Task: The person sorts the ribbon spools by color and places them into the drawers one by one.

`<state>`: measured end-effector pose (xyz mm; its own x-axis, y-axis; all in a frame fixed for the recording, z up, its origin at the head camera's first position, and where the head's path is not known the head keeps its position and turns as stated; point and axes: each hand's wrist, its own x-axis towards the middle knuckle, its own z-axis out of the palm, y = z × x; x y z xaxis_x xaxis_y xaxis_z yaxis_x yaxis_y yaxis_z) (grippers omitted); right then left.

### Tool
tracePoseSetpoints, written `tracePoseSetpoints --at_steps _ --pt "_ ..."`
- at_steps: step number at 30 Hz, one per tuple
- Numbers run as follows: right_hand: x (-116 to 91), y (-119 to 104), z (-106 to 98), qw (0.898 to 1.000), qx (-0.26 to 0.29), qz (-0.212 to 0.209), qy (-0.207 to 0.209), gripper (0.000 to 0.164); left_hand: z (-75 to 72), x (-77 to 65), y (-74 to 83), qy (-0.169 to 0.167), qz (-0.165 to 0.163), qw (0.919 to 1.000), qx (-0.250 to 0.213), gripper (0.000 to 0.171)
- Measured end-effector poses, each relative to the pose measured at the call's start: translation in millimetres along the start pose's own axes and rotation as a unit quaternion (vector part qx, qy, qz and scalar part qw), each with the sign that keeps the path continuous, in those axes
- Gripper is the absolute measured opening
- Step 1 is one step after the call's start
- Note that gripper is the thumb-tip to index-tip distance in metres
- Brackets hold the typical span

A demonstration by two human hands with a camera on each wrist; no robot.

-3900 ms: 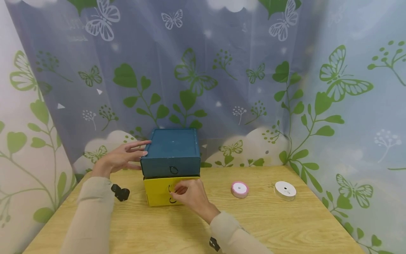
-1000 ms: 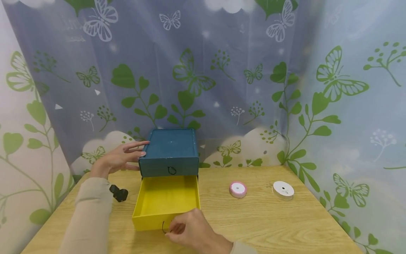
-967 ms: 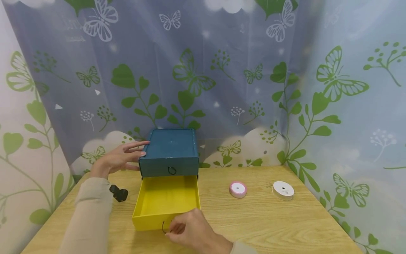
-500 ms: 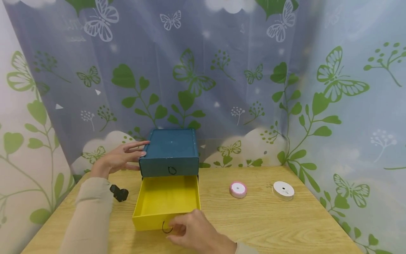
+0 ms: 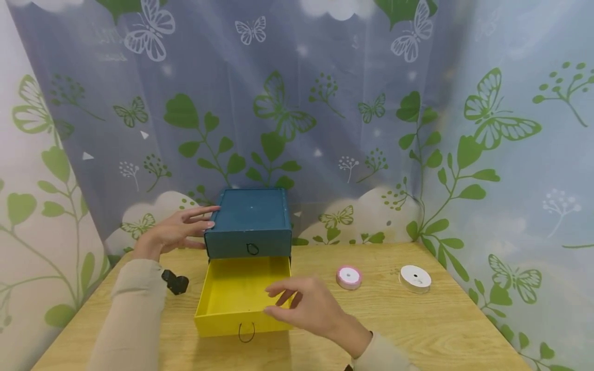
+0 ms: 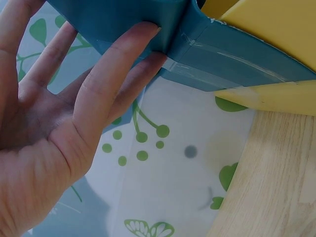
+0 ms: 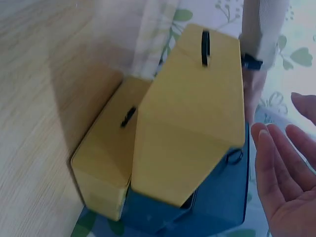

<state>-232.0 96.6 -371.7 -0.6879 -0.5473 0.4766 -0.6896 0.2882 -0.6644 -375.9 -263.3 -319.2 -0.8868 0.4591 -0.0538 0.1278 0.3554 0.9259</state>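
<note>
A blue drawer box stands on the table, with a blue front drawer and its black loop pushed in. Below it a yellow drawer is pulled out, its inside bare where visible and a black loop handle hanging from its front. In the right wrist view a second yellow drawer, pushed in, shows beneath. My left hand rests its extended fingertips on the box's left side. My right hand is above the pulled-out drawer's right front corner, fingers relaxed, holding nothing.
To the right lie a pink-edged ribbon spool and a white spool. Black straps with small devices are at the wrists. A patterned curtain hangs behind the wooden table.
My right hand has pulled the yellow drawer toward me by its loop, then released the loop and lifted up and to the right. My left hand has stayed on the box.
</note>
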Motion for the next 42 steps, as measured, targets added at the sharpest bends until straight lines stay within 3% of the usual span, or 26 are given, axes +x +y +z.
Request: tracePoseSetpoints --at_steps 6,10,20,26,42 --pt "3.6 21.5 -23.2 0.997 -0.019 0.026 0.074 0.028 0.0 0.9 0.2 0.005 0.001 1.0 0.001 0.075" --pt "3.8 39.8 -36.5 0.994 -0.033 0.045 0.094 0.031 0.2 1.4 -0.7 0.004 0.0 1.0 0.003 0.075" --pt "-2.7 86.1 -59.3 0.988 -0.064 0.126 0.068 0.042 -0.6 1.4 -1.6 0.002 0.002 1.0 0.0 0.075" --pt "-8.4 116.3 -74.8 0.985 -0.057 0.158 0.044 0.053 -0.4 1.4 -2.1 0.003 0.003 1.0 0.002 0.074" --pt "-18.3 170.3 -96.3 0.965 -0.147 0.218 0.02 0.062 -0.5 0.9 -2.4 0.003 -0.001 1.0 -0.002 0.074"
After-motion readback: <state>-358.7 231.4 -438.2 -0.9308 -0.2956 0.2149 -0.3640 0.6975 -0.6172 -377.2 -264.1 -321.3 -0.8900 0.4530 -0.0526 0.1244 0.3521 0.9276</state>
